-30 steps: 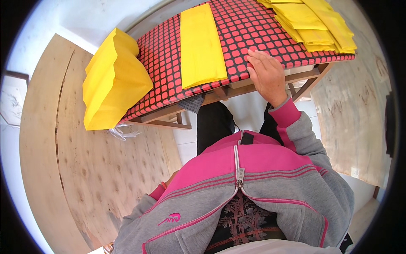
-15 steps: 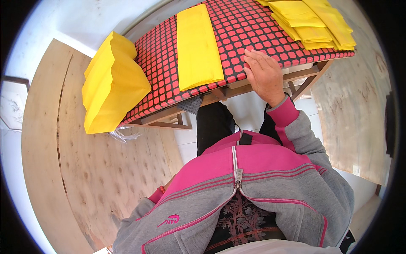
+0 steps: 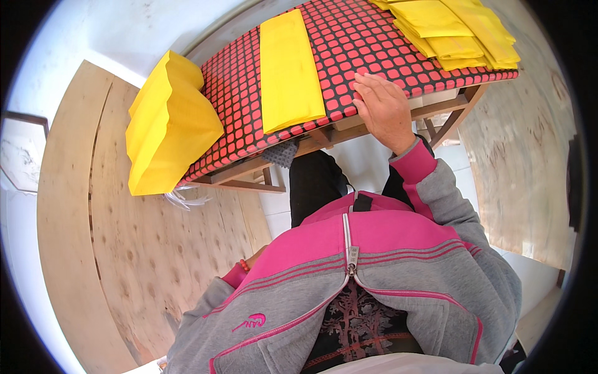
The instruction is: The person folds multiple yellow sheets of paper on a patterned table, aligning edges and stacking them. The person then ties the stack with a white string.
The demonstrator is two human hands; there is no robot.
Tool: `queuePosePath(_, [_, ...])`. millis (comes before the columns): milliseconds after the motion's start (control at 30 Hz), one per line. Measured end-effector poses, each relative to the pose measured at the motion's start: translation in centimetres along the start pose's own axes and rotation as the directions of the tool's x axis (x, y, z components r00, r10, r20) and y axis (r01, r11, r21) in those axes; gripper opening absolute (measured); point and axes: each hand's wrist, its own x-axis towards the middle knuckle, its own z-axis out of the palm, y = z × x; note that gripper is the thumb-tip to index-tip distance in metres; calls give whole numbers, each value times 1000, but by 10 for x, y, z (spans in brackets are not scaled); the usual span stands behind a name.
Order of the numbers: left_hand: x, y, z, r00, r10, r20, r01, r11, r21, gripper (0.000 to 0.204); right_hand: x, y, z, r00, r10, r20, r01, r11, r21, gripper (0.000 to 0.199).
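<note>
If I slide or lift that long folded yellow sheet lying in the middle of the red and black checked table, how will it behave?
The long folded yellow sheet looks thin and flat, so it is probably light and would droop if lifted by one end. Its near end overhangs the red and black checked table edge slightly, so a push toward you may tip it off. The right hand rests beside it, apart.

we see a wooden-framed table (image 3: pixel 349 128) with a red-and-black checked cover, lit by bright daylight. to the table's left and below it, big plywood sheets (image 3: pixel 124 249) cover the floor, and another sheet (image 3: pixel 529 156) lies to its right. pale floor (image 3: pixel 367 162) shows under the table.
</note>
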Motion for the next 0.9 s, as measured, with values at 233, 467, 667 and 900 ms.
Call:
queuePosePath(233, [17,-8,7,996,-31,-87,28,999,-37,50,-1,0,1,1000,2,-6,-2,1000,-29,28])
queuePosePath(467, [2,-10,4,999,47,-9,-48,995,-93,48,1,-3,0,1000,-12,9,13,999,-52,27])
queuePosePath(667, [22,-19,17,976,-3,-217,1,1000,-7,41,1,-3,1,1000,-27,-6,26,999,-33,28])
queuePosePath(900, [-29,-29,-11,959,199,203,-240,950,201,50,1,-2,0,1000,-31,2,31,999,-16,28])
